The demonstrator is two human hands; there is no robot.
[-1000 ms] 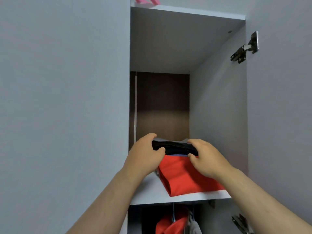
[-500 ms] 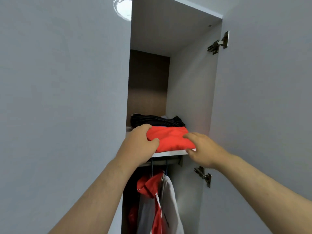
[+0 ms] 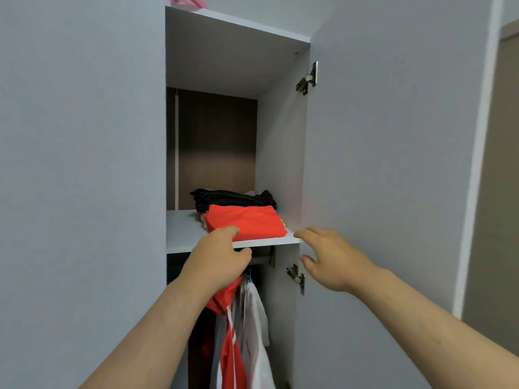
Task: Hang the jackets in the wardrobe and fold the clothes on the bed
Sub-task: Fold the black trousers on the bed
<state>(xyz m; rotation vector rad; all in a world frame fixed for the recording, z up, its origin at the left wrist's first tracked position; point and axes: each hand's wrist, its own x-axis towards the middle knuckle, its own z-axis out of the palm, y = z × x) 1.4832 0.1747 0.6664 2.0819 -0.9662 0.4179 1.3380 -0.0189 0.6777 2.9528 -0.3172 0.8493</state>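
Observation:
A folded red garment (image 3: 247, 221) lies at the front of the white wardrobe shelf (image 3: 182, 231), with a folded black garment (image 3: 230, 198) behind it. My left hand (image 3: 217, 261) is at the shelf's front edge, its fingertips touching the red garment's near corner. My right hand (image 3: 328, 258) hovers with loose fingers just right of the shelf edge, holding nothing. Below the shelf hang a red jacket (image 3: 230, 341) and a white jacket (image 3: 257, 332).
The open wardrobe door (image 3: 387, 192) stands on the right with metal hinges (image 3: 307, 78). A closed grey door panel (image 3: 81, 178) fills the left. Something pink (image 3: 186, 1) sits on top of the wardrobe. A brown back panel (image 3: 216, 147) shows behind the shelf.
Both hands have drawn back from the clothes toward the shelf's front edge. The right hand has come off the red garment and moved right. The view has tilted.

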